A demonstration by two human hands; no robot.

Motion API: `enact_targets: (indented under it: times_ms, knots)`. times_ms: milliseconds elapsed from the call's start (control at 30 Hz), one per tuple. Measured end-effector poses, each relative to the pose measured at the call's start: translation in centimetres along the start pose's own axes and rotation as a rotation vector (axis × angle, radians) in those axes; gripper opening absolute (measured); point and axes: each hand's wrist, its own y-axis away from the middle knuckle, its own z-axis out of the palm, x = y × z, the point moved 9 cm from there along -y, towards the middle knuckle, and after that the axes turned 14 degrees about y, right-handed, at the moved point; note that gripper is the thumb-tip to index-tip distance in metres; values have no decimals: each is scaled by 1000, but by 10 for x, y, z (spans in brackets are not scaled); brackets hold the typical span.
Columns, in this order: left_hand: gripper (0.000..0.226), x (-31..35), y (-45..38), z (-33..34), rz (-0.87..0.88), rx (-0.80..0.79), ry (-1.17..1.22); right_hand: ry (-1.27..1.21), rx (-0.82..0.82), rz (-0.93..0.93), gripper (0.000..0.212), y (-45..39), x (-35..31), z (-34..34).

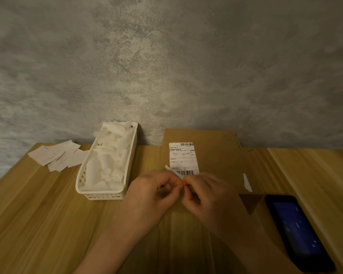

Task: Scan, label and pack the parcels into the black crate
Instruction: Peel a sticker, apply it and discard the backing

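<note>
A flat brown cardboard parcel (216, 155) lies on the wooden table against the wall. A white shipping label (183, 158) with barcodes sits over its left part. My left hand (154, 190) and my right hand (208, 192) meet at the label's near edge, and the fingertips of both pinch the paper there. A corner of the label (169, 168) curls up just above my left hand. The black crate is out of view.
A white plastic basket (99, 192) full of white backing scraps stands left of the parcel. Loose label sheets (55, 157) lie at the far left by the wall. A black phone (297, 230) lies at the right. A white paper scrap (247, 182) rests on the parcel.
</note>
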Motion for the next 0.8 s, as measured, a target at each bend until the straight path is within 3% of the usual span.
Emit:
enact_targets:
  times_ms: [800]
  knots:
    - [8,-3,0,-3,68,-41,89,-155,-89,58,10,-4,-1,11]
